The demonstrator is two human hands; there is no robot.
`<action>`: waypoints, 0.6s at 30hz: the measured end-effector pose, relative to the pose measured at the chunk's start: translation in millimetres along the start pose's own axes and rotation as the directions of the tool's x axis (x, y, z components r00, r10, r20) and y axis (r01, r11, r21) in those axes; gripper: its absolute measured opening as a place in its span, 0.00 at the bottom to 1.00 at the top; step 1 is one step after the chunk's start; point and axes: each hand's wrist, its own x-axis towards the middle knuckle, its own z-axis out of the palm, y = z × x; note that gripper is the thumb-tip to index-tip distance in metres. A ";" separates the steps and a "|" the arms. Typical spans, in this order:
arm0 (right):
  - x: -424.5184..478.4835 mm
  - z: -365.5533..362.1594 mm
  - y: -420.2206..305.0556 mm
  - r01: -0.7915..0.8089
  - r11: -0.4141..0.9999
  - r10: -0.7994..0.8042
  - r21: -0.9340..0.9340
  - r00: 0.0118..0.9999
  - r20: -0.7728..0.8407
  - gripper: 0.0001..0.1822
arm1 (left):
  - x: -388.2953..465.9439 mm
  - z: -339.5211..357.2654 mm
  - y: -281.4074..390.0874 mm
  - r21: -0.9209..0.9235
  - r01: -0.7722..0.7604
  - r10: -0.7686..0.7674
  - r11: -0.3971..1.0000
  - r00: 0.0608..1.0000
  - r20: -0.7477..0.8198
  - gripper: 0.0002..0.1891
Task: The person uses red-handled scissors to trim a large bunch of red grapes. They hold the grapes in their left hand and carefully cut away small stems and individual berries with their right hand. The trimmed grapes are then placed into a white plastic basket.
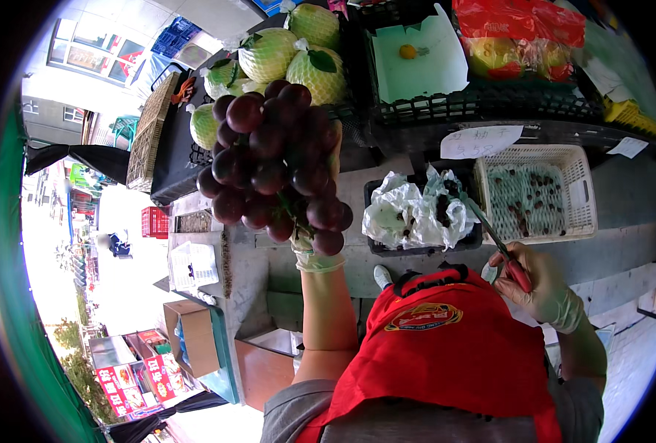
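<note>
A large bunch of dark red grapes (267,160) fills the upper middle of the head view, raised close to the camera. My left hand (305,246), in a thin glove, holds it from behind and below; the grapes hide most of the fingers. At the right, my gloved right hand (538,288) grips red-handled scissors (519,271). Their narrow blades point up and left, over the gap between a black crate (389,250) lined with crumpled white wrapping (394,205) and a white plastic basket (585,194). Loose dark grapes lie on netting in the basket.
Netted pomelos (269,55) sit on the stand behind the bunch. A black crate (444,111) holds a pale carton (411,72) with one small orange fruit (407,51). Bagged fruit (494,55) is to its right. A cardboard box (197,338) stands lower left.
</note>
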 end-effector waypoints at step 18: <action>2.9 12.3 20.6 -0.143 0.979 0.142 0.147 0.990 0.019 0.14 | -30.4 37.7 -27.8 0.160 -0.488 0.493 0.858 0.695 -0.523 0.27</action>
